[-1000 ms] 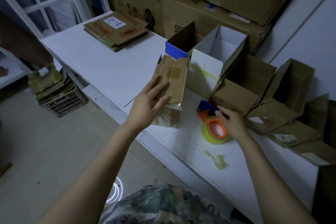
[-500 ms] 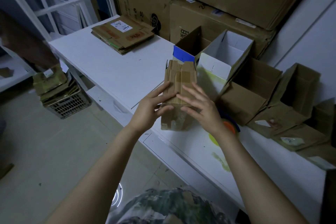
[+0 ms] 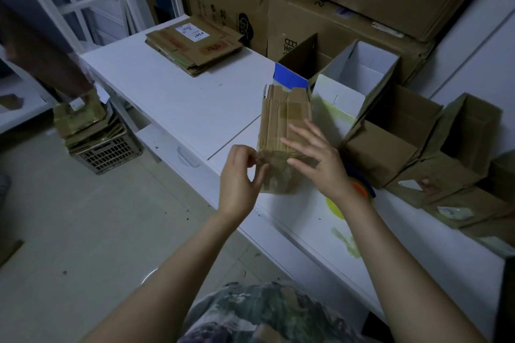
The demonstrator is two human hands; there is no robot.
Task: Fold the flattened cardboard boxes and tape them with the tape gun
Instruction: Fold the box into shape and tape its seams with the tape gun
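cardboard: small brown box (image 3: 284, 131) stands on end on the white desk (image 3: 181, 103), near the front edge, with old tape patches on its upper face. right grip (image 3: 320, 159) released, fingers spread flat and pressing the face of the box from the right. left grip (image 3: 239, 175) curled at the box's lower left edge, thumb and forefinger pinching there; cardboard edge or tape end, cannot tell. box sits between the two grips, touching both. tape gun (image 3: 361, 186) lies on the desk just behind the right wrist, mostly hidden, not held. judgement: step in hand is squaring the box and closing its flaps before taping. to do it well: hold the right palm flat so the flaps sit flush, align the seam edges, brace with the left, then reach for the gun. flattened stack (image 3: 195, 47) waits at the far end.
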